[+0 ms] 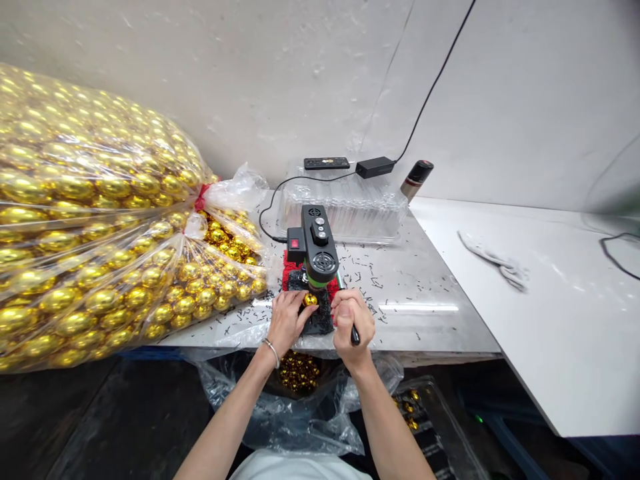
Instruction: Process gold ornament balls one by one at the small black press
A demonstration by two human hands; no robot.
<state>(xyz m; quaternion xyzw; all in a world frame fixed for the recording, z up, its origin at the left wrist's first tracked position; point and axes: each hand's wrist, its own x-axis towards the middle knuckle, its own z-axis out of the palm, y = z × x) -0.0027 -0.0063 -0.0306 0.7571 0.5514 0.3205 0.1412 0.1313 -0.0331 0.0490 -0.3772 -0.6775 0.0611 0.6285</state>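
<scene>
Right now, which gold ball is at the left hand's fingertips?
The single gold ball next to the black machine's head, in the left hand; the other gold balls lie bagged at left or below the tabletop.

Past the left hand point(290, 317) and the right hand point(354, 325) rises a pale, scuffed wall point(280, 80). A shiny grey tabletop point(440, 335) spreads beyond both hands, a bright streak of reflected light point(420, 308) near the right hand's right. Farther right stretches a white tabletop point(565, 320). Below and left of the left hand, dark floor point(135, 427) shows a straight seam.
</scene>
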